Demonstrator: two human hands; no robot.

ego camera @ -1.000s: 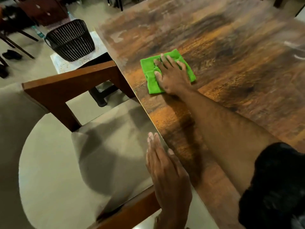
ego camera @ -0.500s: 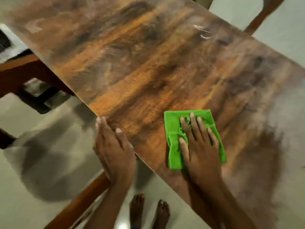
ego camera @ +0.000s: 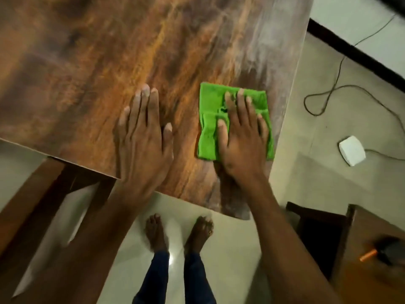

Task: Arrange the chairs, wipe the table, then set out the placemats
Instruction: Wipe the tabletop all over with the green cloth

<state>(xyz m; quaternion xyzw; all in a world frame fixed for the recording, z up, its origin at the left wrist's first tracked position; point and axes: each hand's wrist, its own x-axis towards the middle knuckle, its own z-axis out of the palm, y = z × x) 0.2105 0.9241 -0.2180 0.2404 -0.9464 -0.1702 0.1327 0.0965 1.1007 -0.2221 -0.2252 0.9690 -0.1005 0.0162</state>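
Observation:
A folded green cloth (ego camera: 210,119) lies on the brown wood-grain table (ego camera: 109,62), close to its right edge. My right hand (ego camera: 241,145) presses flat on the cloth with fingers spread over it. My left hand (ego camera: 142,139) rests flat on the bare tabletop just left of the cloth, fingers together, holding nothing. A wooden chair (ego camera: 28,194) is tucked under the table's near edge at lower left. No placemats are in view.
My bare feet (ego camera: 179,231) stand on the pale tiled floor below the table's near corner. A white box (ego camera: 351,150) with a trailing cable lies on the floor at right. Another wooden piece of furniture (ego camera: 372,249) with an orange item sits at lower right.
My right hand has slid the cloth along the table to near its right end. My left hand moved from the table's edge onto the tabletop. The view swung to the table's corner.

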